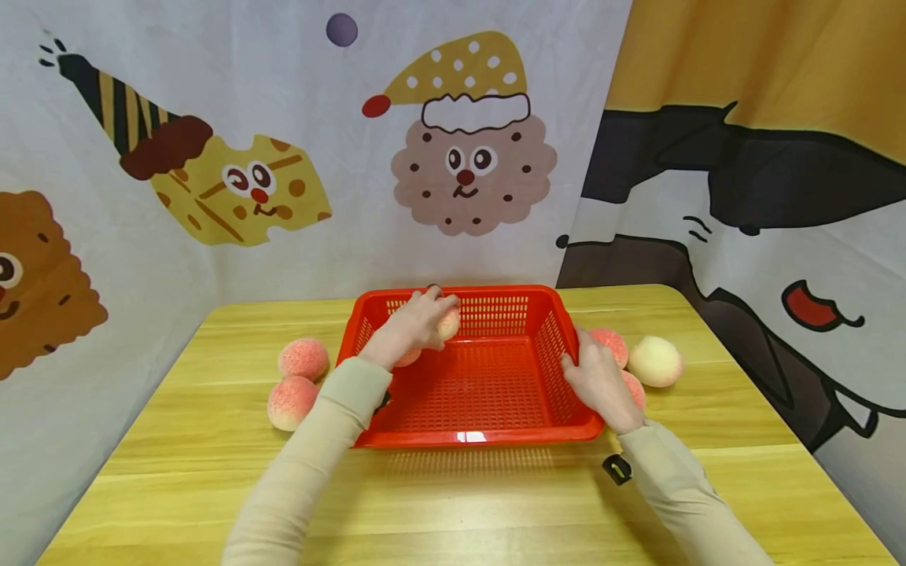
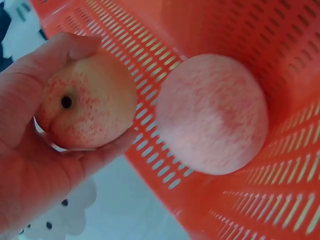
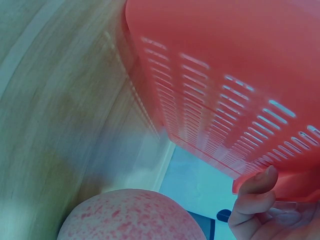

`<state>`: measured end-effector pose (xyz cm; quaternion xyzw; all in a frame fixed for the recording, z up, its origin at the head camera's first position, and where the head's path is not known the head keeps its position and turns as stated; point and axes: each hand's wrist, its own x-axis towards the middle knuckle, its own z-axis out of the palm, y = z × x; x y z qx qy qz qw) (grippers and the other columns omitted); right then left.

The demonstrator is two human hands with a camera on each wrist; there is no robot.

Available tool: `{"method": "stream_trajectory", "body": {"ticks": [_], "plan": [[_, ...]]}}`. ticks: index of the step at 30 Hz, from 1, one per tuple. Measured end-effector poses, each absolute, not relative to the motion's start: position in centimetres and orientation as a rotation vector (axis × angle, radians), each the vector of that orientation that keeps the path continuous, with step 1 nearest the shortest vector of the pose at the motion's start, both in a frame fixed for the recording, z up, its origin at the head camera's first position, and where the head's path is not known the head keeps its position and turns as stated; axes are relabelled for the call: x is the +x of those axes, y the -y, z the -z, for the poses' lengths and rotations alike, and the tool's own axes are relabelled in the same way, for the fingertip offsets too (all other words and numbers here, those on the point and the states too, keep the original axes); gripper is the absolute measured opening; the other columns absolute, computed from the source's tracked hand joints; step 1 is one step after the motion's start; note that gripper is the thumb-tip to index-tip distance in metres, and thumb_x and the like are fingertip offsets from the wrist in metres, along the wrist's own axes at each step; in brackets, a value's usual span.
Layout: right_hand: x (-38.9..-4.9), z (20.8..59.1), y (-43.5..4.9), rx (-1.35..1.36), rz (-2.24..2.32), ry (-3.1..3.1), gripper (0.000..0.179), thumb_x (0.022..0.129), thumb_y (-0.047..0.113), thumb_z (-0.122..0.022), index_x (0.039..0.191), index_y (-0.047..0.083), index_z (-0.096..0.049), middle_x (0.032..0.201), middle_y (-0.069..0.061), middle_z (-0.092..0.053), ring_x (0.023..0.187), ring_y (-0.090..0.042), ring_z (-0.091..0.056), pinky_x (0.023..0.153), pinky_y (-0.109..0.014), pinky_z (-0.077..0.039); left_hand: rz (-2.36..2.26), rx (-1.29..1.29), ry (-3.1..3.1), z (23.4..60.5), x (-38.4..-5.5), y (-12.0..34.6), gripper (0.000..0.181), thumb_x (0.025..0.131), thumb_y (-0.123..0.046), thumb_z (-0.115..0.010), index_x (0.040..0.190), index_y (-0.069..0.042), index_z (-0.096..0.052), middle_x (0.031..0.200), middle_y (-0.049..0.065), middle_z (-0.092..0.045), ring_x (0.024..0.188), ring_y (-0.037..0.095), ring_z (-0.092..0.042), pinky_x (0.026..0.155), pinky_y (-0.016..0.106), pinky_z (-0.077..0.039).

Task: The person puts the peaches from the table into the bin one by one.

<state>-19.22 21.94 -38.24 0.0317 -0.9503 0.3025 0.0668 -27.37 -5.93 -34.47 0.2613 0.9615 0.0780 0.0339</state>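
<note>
A red plastic basket (image 1: 474, 385) with slotted walls sits on the table. Over its left part, my left hand (image 1: 416, 321) grips a pale, pink-speckled peach (image 2: 95, 107) between thumb and fingers. A small dark hole shows in the end of this peach. Below that hand, a second peach (image 2: 212, 115) lies inside the basket against the wall, partly hidden by the hand in the head view. My right hand (image 1: 602, 380) holds the basket's right rim, with fingers (image 3: 260, 192) curled over the edge in the right wrist view.
Left of the basket lie two pink peaches (image 1: 303, 359), one nearer me than the other. Beside my right hand are two more pink peaches (image 1: 610, 344), partly covered, and a pale yellow one (image 1: 656, 362). A printed curtain (image 1: 340, 259) hangs behind the wooden table (image 1: 453, 503).
</note>
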Motion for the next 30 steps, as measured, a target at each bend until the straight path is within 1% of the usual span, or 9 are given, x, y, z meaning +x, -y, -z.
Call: {"method": "stream_trajectory", "body": {"ticks": [4, 8, 14, 19, 25, 30], "plan": [[-19.2, 38.2, -22.0, 0.097, -0.910, 2.861, 0.053, 0.093, 0.010, -0.047, 0.140, -0.010, -0.032, 0.111, -0.033, -0.059, 0.078, -0.033, -0.066, 0.056, -0.034, -0.055, -0.203, 0.779, -2.867, 35.7, -27.7, 5.4, 0.079, 0.075, -0.017, -0.078, 0.144, -0.020, -0.040, 0.146, 0.014, -0.037, 0.130, 0.037, -0.040, 0.100, 0.047, -0.046], [-19.2, 38.3, -22.0, 0.104, -0.897, 2.856, 0.052, 0.093, 0.010, -0.047, 0.139, -0.010, -0.034, 0.110, -0.033, -0.059, 0.079, -0.033, -0.066, 0.056, -0.035, -0.055, -0.137, 0.809, -2.813, 36.8, -28.0, 5.1, 0.079, 0.077, -0.019, -0.077, 0.145, -0.019, -0.038, 0.152, 0.016, -0.031, 0.136, 0.041, -0.035, 0.107, 0.052, -0.039], [-19.3, 38.4, -22.0, 0.105, -0.896, 2.848, 0.051, 0.092, 0.010, -0.048, 0.138, -0.009, -0.035, 0.109, -0.031, -0.059, 0.076, -0.032, -0.066, 0.056, -0.034, -0.056, -0.068, 0.792, -2.841, 37.6, -28.4, 4.9, 0.079, 0.076, -0.026, -0.078, 0.145, -0.020, -0.040, 0.152, 0.016, -0.031, 0.138, 0.045, -0.031, 0.108, 0.055, -0.036], [-19.3, 38.4, -21.9, 0.111, -0.904, 2.844, 0.051, 0.092, 0.010, -0.048, 0.138, -0.009, -0.035, 0.108, -0.031, -0.060, 0.075, -0.031, -0.066, 0.056, -0.034, -0.056, -0.042, 0.739, -2.839, 37.7, -28.5, 4.8, 0.084, 0.076, -0.031, -0.078, 0.148, -0.022, -0.035, 0.156, 0.016, -0.023, 0.141, 0.046, -0.024, 0.111, 0.056, -0.031], [-19.3, 38.3, -21.9, 0.103, -0.916, 2.852, 0.053, 0.093, 0.010, -0.048, 0.140, -0.009, -0.033, 0.109, -0.032, -0.059, 0.074, -0.031, -0.066, 0.054, -0.033, -0.056, 0.005, 0.731, -2.839, 37.6, -28.4, 4.7, 0.086, 0.076, -0.033, -0.078, 0.148, -0.022, -0.033, 0.157, 0.016, -0.021, 0.141, 0.046, -0.023, 0.110, 0.056, -0.034], [-19.2, 38.3, -21.9, 0.101, -0.901, 2.853, 0.054, 0.093, 0.011, -0.047, 0.140, -0.010, -0.032, 0.109, -0.033, -0.059, 0.075, -0.032, -0.066, 0.054, -0.033, -0.055, 0.041, 0.710, -2.825, 37.6, -28.3, 4.7, 0.088, 0.074, -0.033, -0.080, 0.148, -0.020, -0.033, 0.158, 0.017, -0.017, 0.142, 0.046, -0.021, 0.110, 0.057, -0.033]]}}
